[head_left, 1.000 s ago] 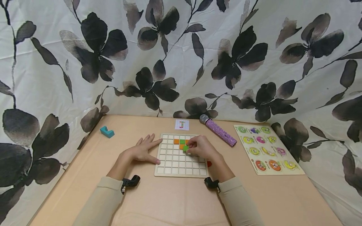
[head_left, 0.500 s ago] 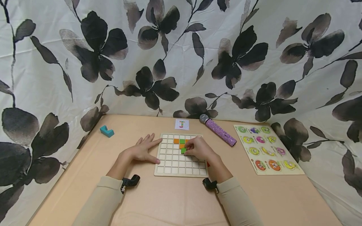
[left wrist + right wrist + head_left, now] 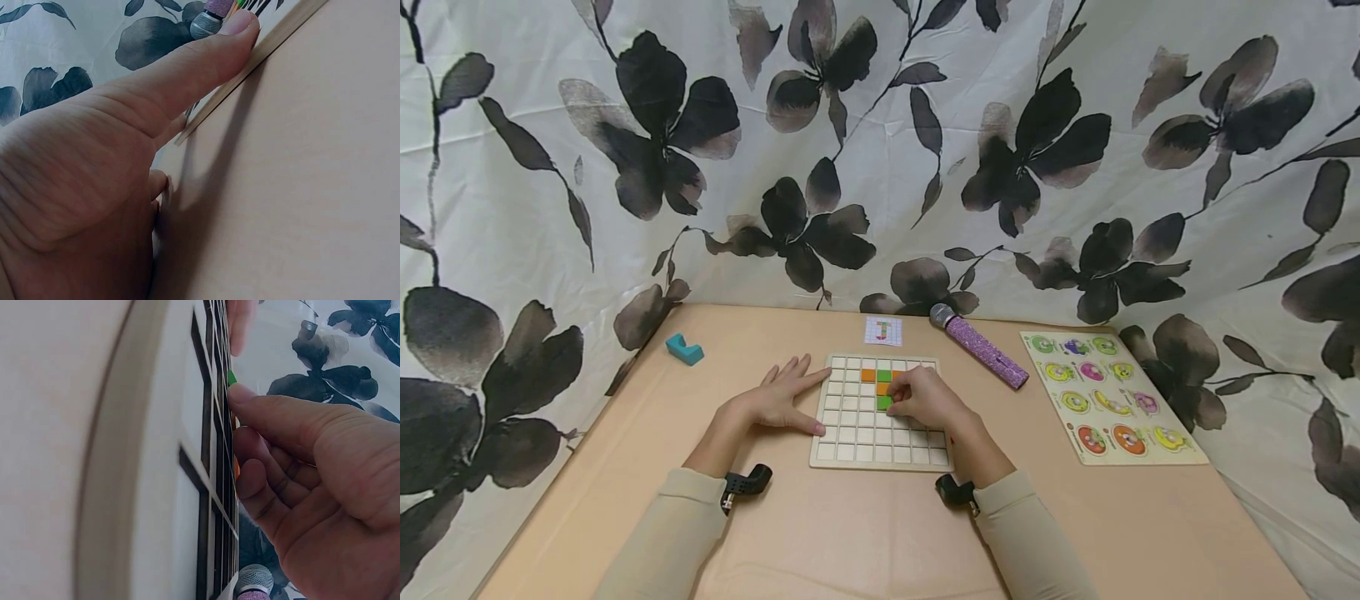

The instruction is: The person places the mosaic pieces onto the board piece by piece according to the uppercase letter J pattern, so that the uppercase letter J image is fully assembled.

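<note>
A white grid board (image 3: 850, 433) with a pale wooden edge lies in the middle of the table. My left hand (image 3: 771, 404) rests at its left side with fingers spread; the thumb (image 3: 231, 44) lies over the rim. Over the upper right part of the grid, my right hand (image 3: 931, 398) pinches a small green square tile (image 3: 883, 403), which sits low among the cells. Just beyond it are an orange tile (image 3: 868, 376) and another green tile (image 3: 883, 376). Further orange shows beside the right fingers, which partly cover it.
Behind the board lies a small printed card (image 3: 883, 331). A purple glittery microphone (image 3: 985, 350) lies to its right. Far right is a fruit-picture board (image 3: 1075, 408); at the back left sits a turquoise angular block (image 3: 685, 351). A patterned cloth (image 3: 925, 167) hangs behind.
The right hand has moved slightly left and down with the green tile, which now lines up with a grid cell. A red bit near the right wrist is now hidden. The left hand stays put.
</note>
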`<state>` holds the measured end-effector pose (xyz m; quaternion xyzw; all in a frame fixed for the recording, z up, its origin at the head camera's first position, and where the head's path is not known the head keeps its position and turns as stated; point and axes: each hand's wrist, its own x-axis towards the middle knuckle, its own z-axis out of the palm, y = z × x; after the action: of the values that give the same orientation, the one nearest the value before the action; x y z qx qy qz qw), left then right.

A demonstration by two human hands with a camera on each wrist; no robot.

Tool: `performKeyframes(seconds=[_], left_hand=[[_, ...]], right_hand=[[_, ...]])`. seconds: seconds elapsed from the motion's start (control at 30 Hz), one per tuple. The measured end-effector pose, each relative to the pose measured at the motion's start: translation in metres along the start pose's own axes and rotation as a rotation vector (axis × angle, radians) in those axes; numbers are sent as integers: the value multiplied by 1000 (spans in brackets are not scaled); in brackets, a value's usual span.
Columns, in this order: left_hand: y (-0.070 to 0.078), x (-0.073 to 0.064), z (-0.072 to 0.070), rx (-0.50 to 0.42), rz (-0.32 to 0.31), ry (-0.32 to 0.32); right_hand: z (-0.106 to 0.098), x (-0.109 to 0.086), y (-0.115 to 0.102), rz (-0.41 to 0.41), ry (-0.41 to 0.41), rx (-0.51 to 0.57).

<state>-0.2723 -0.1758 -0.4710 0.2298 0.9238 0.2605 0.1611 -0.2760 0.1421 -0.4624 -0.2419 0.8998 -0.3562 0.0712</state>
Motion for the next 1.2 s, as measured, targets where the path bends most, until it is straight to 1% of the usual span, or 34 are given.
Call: performKeyframes(seconds=[0.33,0.8,1.1,1.2], left_hand=[[-1,0,0,1,7,5],[-1,1,0,3,10,8],[0,1,-1,-1,3,-1],[0,0,-1,-2,4,-2]], right_hand=[[0,0,-1,23,-18,15],[0,0,-1,39,-22,23],[-3,-1,-4,17,-20,50],[-6,-2,-4,8,-11,42]])
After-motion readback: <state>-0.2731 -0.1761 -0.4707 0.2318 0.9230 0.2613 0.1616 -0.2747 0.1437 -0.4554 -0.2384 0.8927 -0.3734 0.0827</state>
